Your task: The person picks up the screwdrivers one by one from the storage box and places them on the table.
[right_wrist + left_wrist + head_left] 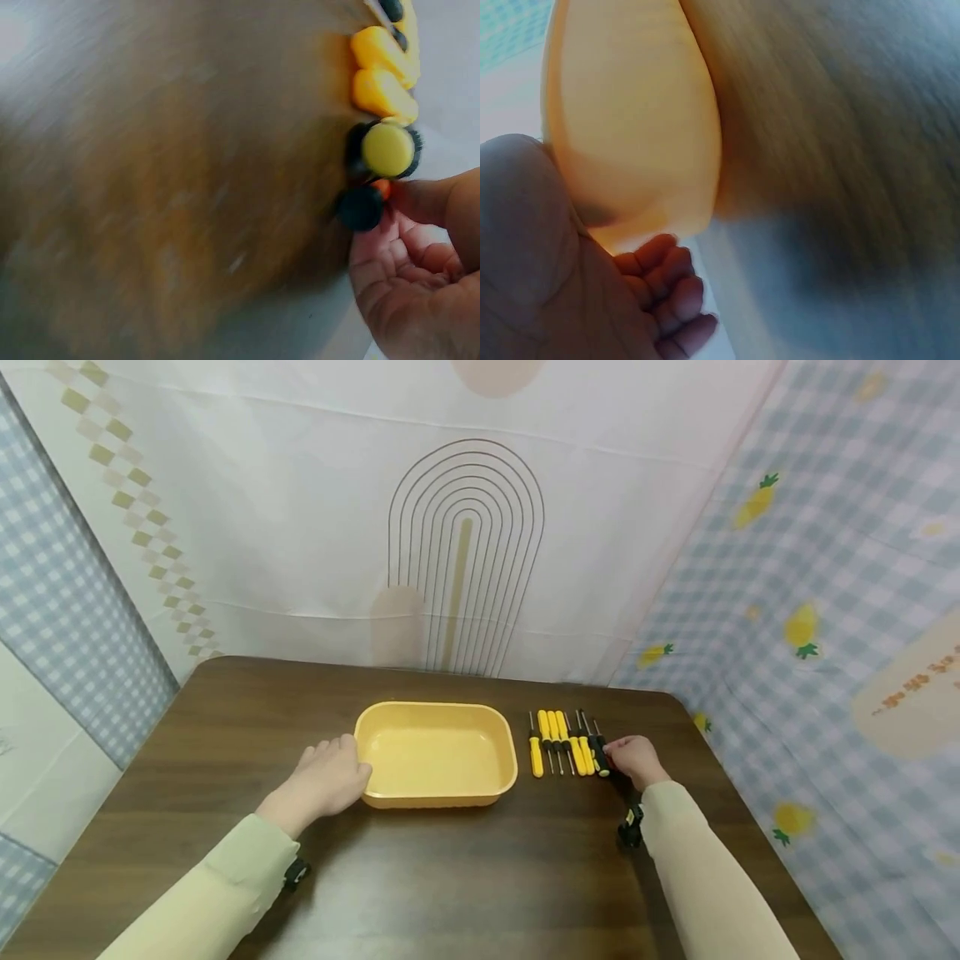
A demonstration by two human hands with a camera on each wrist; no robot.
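Observation:
A yellow plastic basin (435,797) stands on the table in the head view. My left hand (326,777) grips its left end, with the thumb and curled fingers at the rim; the left wrist view shows the basin wall (637,112) beside the palm. To the right of the basin lies a row of several screwdrivers (536,758), mostly yellow and black, pointing alternate ways. At the row's right end my right hand (634,755) pinches a dark-handled screwdriver (360,208) with a red-orange part between thumb and fingers. Next to it lies a black-handled screwdriver with a yellow end cap (388,150).
The brown wooden table (480,877) reaches back to a white patterned cloth (315,527). A blue checked cloth (825,568) hangs along the right side. Wrist cameras sit under both sleeves.

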